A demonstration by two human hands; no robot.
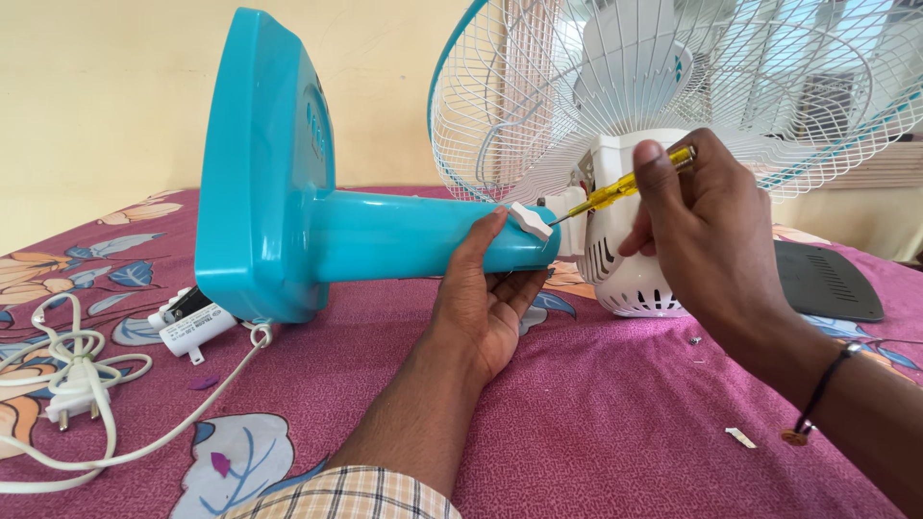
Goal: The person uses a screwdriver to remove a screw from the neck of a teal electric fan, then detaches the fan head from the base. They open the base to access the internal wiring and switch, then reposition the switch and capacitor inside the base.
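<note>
Fan: turquoise plastic table fan (385,231) lying on its side mid-bed, base toward the left edge.
Left hand (486,298): cupped around the stem.
Right hand (707,231): gripping a yellow-handled screwdriver (620,190), tip at the white motor housing (625,259).
Progress: white capacitor (195,329) hangs out by the base; loose screws (694,340) lie near the housing; grille on.

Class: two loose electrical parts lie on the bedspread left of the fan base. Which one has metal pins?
The white plug, on the coiled white cord. The white cylindrical capacitor near the turquoise base shows no pins.
</note>
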